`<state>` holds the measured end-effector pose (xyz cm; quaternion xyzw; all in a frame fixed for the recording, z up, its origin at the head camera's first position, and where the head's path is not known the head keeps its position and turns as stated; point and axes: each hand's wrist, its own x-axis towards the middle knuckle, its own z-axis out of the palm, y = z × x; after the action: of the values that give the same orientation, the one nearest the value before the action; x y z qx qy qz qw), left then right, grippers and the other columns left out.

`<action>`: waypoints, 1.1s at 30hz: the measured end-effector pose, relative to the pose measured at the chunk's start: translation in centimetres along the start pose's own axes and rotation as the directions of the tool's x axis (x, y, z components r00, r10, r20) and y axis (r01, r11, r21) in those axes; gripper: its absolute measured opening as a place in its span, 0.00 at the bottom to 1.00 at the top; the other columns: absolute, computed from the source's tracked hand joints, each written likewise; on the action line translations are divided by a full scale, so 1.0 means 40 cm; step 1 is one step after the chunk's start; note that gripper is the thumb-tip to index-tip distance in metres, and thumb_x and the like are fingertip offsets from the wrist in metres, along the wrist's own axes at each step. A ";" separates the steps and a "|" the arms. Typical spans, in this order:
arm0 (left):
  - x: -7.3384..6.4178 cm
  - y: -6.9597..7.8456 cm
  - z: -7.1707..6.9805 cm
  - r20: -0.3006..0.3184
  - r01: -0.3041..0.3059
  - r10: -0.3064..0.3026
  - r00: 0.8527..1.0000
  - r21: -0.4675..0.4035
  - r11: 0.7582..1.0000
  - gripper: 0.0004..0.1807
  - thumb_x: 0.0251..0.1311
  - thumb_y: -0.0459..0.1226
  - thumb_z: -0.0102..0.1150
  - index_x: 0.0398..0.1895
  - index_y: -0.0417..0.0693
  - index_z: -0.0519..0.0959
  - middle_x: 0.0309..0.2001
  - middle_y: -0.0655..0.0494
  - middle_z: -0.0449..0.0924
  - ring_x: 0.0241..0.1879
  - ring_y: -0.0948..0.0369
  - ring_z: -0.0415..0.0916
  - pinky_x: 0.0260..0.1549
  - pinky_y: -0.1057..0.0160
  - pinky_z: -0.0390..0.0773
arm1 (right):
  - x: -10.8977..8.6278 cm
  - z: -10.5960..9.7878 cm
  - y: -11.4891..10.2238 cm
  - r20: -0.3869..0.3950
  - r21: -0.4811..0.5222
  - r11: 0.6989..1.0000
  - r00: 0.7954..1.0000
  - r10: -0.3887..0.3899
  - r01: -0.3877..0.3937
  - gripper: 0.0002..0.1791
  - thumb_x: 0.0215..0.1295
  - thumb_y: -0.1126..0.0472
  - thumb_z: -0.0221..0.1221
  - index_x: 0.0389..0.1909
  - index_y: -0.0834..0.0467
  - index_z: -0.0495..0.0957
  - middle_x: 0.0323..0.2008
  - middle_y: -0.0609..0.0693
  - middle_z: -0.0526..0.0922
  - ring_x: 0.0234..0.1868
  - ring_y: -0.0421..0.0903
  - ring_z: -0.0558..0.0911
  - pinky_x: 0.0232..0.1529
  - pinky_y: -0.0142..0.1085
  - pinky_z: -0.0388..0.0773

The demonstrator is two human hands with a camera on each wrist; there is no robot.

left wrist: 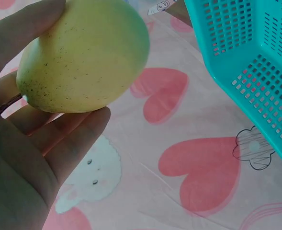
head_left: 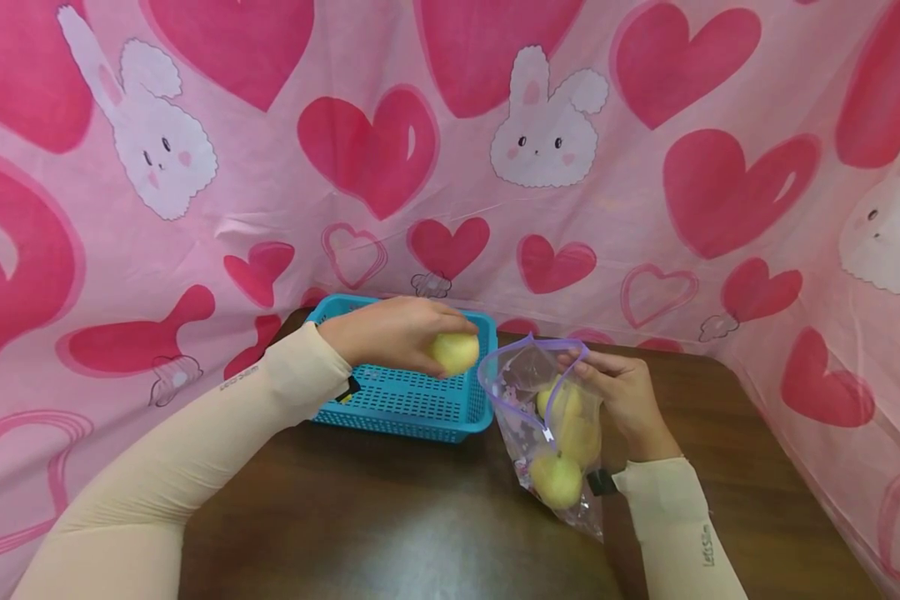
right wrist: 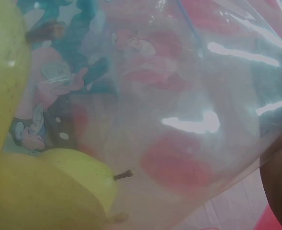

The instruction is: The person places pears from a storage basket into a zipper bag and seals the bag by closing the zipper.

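Observation:
My left hand [head_left: 401, 332] grips a yellow pear [left wrist: 83, 57] over the blue basket, its thumb on one side and fingers on the other. The fruit has small dark specks and a greenish end. To the right, my right hand [head_left: 622, 392] pinches the rim of a clear zip bag [head_left: 513, 433] with a purple zipper edge and a cartoon print. The bag hangs with its mouth spread, the slider on its near edge. Several yellow pears [head_left: 557, 480] lie inside; stems show through the plastic in the right wrist view.
A blue perforated basket [head_left: 412, 429] stands at the back of the dark wooden table [head_left: 390, 517], left of the bag. Pink cloth [head_left: 450, 192] printed with hearts and rabbits encloses the table at the back and sides.

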<state>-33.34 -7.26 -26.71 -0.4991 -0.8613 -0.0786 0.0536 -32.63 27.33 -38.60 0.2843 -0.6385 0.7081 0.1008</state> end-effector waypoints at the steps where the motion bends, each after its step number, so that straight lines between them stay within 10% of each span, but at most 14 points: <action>1: 0.003 0.001 0.001 -0.007 -0.010 0.011 1.000 0.008 1.000 0.37 0.44 0.49 0.78 0.60 0.57 0.75 0.52 0.63 0.76 0.47 0.65 0.71 0.39 0.66 0.78 | 0.000 0.000 0.001 0.005 0.001 1.000 1.000 -0.001 0.001 0.13 0.65 0.77 0.56 0.49 0.77 0.77 0.41 0.55 0.86 0.44 0.49 0.85 0.48 0.38 0.78; 33: 0.096 0.065 0.041 -0.034 -0.153 0.155 0.987 0.055 0.987 0.37 0.48 0.47 0.76 0.63 0.55 0.74 0.60 0.57 0.72 0.56 0.61 0.70 0.50 0.63 0.76 | -0.008 -0.001 0.007 0.033 0.061 0.998 0.999 -0.029 0.027 0.14 0.65 0.78 0.55 0.51 0.78 0.75 0.42 0.57 0.86 0.45 0.51 0.85 0.50 0.41 0.76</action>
<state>-32.99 -2.41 -27.46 -0.5611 -0.8206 -0.0611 0.0891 -32.52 27.39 -38.99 0.3083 -0.6141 0.7208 0.0913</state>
